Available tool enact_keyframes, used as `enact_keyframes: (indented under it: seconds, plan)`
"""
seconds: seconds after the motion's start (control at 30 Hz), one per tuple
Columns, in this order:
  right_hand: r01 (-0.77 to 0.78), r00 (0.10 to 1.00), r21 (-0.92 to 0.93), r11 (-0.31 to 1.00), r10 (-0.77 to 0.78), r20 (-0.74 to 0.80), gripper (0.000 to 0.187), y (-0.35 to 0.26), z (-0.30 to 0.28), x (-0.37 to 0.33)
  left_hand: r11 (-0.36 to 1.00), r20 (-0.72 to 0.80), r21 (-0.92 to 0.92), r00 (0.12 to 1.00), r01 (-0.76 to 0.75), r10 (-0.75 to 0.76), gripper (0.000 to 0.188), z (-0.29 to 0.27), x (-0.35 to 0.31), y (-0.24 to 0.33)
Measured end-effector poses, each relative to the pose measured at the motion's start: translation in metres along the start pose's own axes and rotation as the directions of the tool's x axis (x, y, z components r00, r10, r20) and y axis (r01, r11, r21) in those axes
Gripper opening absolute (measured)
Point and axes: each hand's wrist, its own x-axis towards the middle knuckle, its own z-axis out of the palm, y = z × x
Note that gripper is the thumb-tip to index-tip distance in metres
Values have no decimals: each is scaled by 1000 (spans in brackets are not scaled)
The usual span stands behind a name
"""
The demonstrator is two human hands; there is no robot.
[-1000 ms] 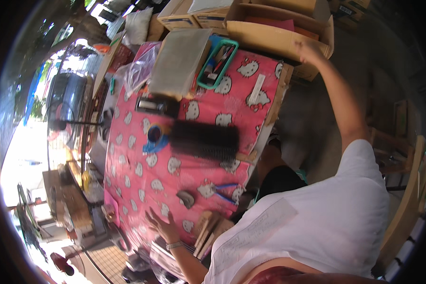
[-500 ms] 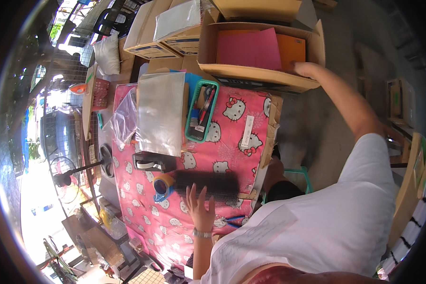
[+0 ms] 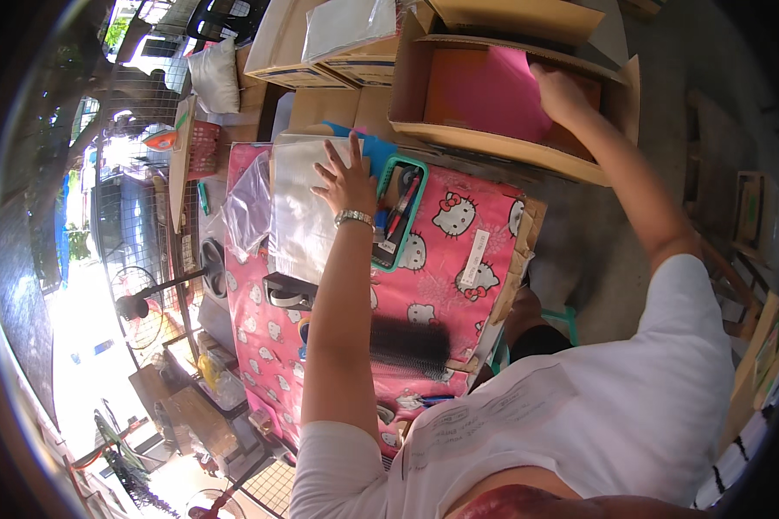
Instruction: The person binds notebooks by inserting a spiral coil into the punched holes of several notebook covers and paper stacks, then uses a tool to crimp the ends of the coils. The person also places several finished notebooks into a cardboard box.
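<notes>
My right hand (image 3: 564,97) reaches into an open cardboard box (image 3: 502,143) at the back right. Its fingers are closed on the edge of a pink sheet (image 3: 502,95), which is tilted above orange sheets (image 3: 446,82) in the box. My left hand (image 3: 348,183), with a watch at the wrist, is spread open over a stack of transparent plastic sheets (image 3: 299,208); whether it presses on them I cannot tell. Right beside it stands a green basket (image 3: 417,208) with pens and small tools. A blue sheet (image 3: 381,154) peeks out behind the stack.
A pink cartoon-print cover (image 3: 437,294) lies over the table. On it are a tape dispenser (image 3: 287,294), a black ridged bundle (image 3: 411,346) and blue-handled pliers (image 3: 437,400). More cardboard boxes (image 3: 355,69) stand at the back, and a fan (image 3: 138,304) at the left.
My left hand has moved from beside the black bundle up to the plastic sheets. My right hand has shifted from the box's front right corner onto the pink sheet, which has tilted.
</notes>
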Motion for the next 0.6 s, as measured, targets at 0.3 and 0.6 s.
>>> enact_keyframes:
  seconds: [0.3,0.6]
  plan:
    - [394,864,675,623,-2,-503,28,-99,-204,-43,997,182,27,980,73,-76,97,4,18,-10]
    - [142,987,849,509,-142,-80,47,-158,-60,62,752,-273,-652,955,-94,-117,70,-15,41,-65]
